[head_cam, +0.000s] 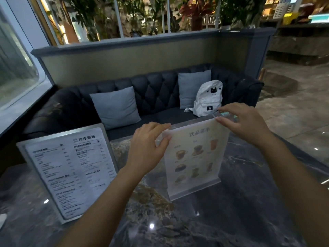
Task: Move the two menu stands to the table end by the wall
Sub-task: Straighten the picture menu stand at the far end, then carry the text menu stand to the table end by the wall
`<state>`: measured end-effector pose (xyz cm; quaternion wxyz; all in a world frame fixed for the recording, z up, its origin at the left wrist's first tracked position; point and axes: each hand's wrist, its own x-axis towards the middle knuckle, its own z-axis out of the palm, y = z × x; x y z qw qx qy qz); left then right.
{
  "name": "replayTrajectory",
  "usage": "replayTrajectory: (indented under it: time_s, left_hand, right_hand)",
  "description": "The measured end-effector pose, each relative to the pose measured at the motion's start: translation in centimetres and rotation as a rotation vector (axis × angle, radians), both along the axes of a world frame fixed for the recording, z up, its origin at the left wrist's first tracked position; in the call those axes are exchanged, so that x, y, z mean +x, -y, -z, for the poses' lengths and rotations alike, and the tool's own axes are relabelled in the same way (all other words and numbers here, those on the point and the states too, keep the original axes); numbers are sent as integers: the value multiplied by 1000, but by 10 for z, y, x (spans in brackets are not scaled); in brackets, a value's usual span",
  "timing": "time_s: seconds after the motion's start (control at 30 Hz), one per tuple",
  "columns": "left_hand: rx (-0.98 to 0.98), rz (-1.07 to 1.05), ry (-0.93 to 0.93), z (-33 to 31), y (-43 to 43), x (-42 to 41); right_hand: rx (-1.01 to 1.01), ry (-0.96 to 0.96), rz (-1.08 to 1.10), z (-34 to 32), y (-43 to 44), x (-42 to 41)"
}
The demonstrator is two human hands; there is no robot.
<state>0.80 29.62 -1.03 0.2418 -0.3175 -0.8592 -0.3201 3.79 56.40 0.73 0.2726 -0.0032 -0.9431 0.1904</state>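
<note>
Right of centre, both hands pinch the top corners of the clear acrylic drinks menu stand (pixel 195 157): the left hand (pixel 148 148) closed on its upper-left corner, the right hand (pixel 243 122) on its upper-right. Its base sits on the dark marble table (pixel 240 211), with bare tabletop in front and to the right, up to the right edge. At lower left, the metal-framed menu stand (pixel 69 172) stands tilted near the table's left edge. Its sheet reads "COFFEE", "SPECIAL", "GREEN TEA"; smaller print is blurred. Beyond, a white backpack (pixel 209 98) rests on the sofa (pixel 151 93).
</note>
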Motion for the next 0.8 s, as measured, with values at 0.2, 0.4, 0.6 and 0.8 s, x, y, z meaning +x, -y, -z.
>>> replayTrajectory:
  time_s: [0.2, 0.4, 0.6, 0.8]
  left_hand:
    - [85, -41, 15, -13, 20, 0]
    - [114, -175, -15, -24, 66, -4]
    - [101, -340, -18, -23, 132, -11]
    - [89, -471, 2, -20, 203, -9]
  right_hand:
    - [34, -51, -49, -19, 39, -5]
    - [21, -71, -142, -32, 91, -20]
    - [62, -38, -245, -36, 156, -40]
    - [74, -5, -342, -35, 222, -61]
